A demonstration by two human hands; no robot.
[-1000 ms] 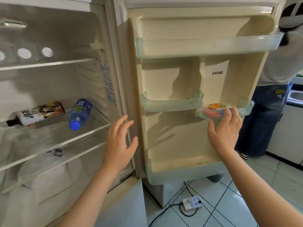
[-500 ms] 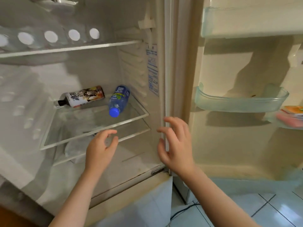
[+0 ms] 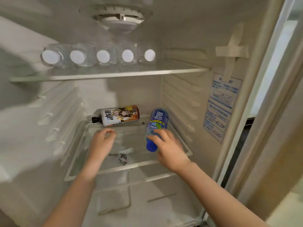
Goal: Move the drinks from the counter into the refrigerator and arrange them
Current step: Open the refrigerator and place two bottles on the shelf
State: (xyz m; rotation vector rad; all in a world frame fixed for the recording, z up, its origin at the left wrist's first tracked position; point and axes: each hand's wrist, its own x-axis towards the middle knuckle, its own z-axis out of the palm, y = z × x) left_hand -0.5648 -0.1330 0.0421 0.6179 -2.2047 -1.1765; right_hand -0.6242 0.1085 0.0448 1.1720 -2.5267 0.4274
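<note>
Two bare arms (image 3: 213,187) are seen rising from the bottom edge of the frame into an open refrigerator (image 3: 180,95). At lower centre, the left grip (image 3: 101,145) is held just above the glass shelf (image 3: 131,166), its fingers loosely curled with nothing between them. Just to the right of it, the right grip (image 3: 170,153) is laid over the neck of the blue bottle (image 3: 157,122), beside its blue cap. Whether those fingers are closed round the neck or only resting on it cannot be told.

The blue bottle lies on its side on the glass shelf at centre right, cap toward the viewer, near the right-hand wall. Further back, at the centre of the frame, the tea bottle (image 3: 119,116) lies on its side across the rear of the same shelf, black cap to the left, apart from the blue bottle. Beyond and above, in the upper left, five clear water bottles (image 3: 103,56) are laid in a row on the upper shelf (image 3: 114,73), white caps facing outward.

Trouble is judged most likely from rolling. Both drinks rest on round sides on smooth glass, so a nudge without a firm hold could send either one sideways. The blue bottle points at the front rim and could be drawn off it if pulled by the neck. If it is tipped upright from the cap end, its base could skid back into the tea bottle.
</note>
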